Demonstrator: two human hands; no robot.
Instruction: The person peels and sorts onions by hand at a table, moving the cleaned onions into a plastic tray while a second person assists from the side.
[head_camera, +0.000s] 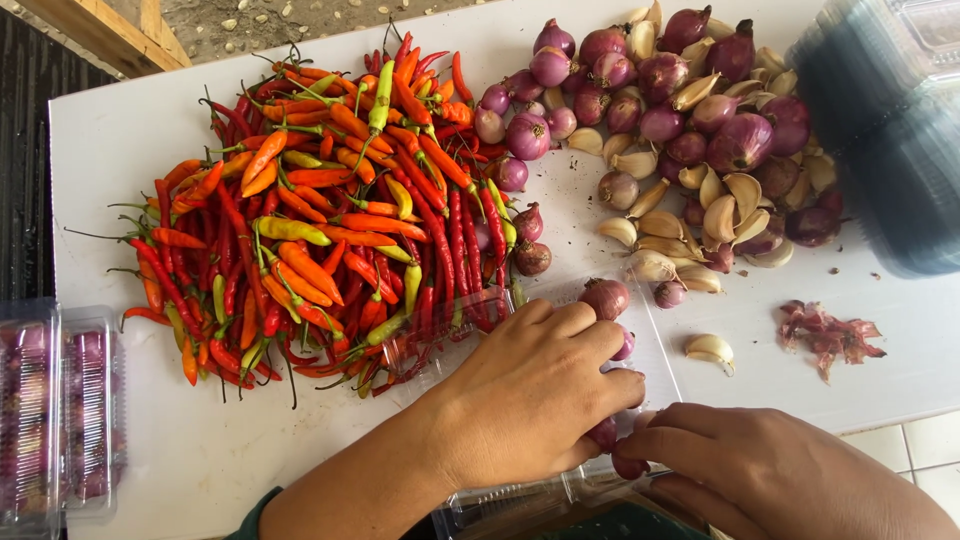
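Shallots (607, 296) sit in the clear plastic clamshell tray (655, 345) under my hands at the near edge of the white counter (150, 130). My left hand (535, 390) lies curled over the tray, fingers bent down onto a shallot. My right hand (760, 470) pinches another shallot (628, 466) at the tray's near side, though the grip is partly hidden. Beside the tray a heap of red and orange chillies (330, 220) touches its far left corner. Loose shallots and garlic cloves (690, 160) lie beyond.
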